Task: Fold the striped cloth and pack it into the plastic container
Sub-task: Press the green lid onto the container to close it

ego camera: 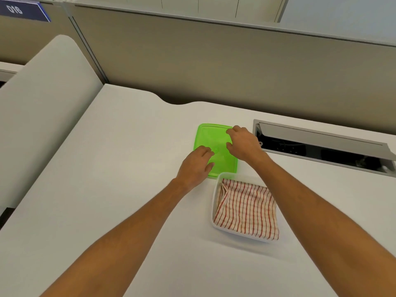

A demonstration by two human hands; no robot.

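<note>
Striped cloth [246,207] fills container [215,224] on white desk [107,189], beige partition [214,61] behind.

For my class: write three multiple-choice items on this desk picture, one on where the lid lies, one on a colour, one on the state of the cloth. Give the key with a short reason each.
1. Where does the green lid lie?
A. On the container
B. Flat on the desk, beyond the container
C. Inside the cable hatch

2. What colour are the stripes on the striped cloth?
A. Blue
B. Black
C. Red

3. What state is the cloth in?
A. Folded inside the plastic container
B. Spread flat on the desk
C. Held up in both hands

Key: 1 B, the lid lies on the white desk under the left hand and right hand. 2 C, red lines on white. 3 A, it lies folded within the open container's walls.
</note>
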